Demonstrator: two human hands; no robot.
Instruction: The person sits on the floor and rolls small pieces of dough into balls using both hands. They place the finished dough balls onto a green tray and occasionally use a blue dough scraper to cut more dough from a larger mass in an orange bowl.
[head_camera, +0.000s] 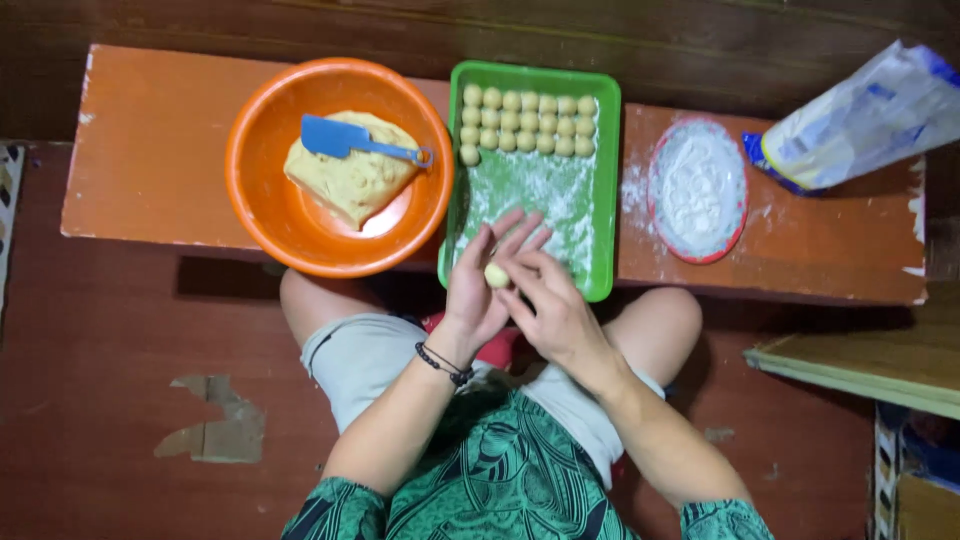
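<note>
Rolling a dough ball (497, 275) between both palms.
Left hand (478, 285) and right hand (548, 300) are seemingly cupping it loosely; placing beside the rows in the green tray (610, 190) needs gentleness.

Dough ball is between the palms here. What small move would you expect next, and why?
Probably setting the dough ball, held between the left hand and right hand, beside the rows of balls in the floured green tray. It already looks round, and the third row has space left.
</note>
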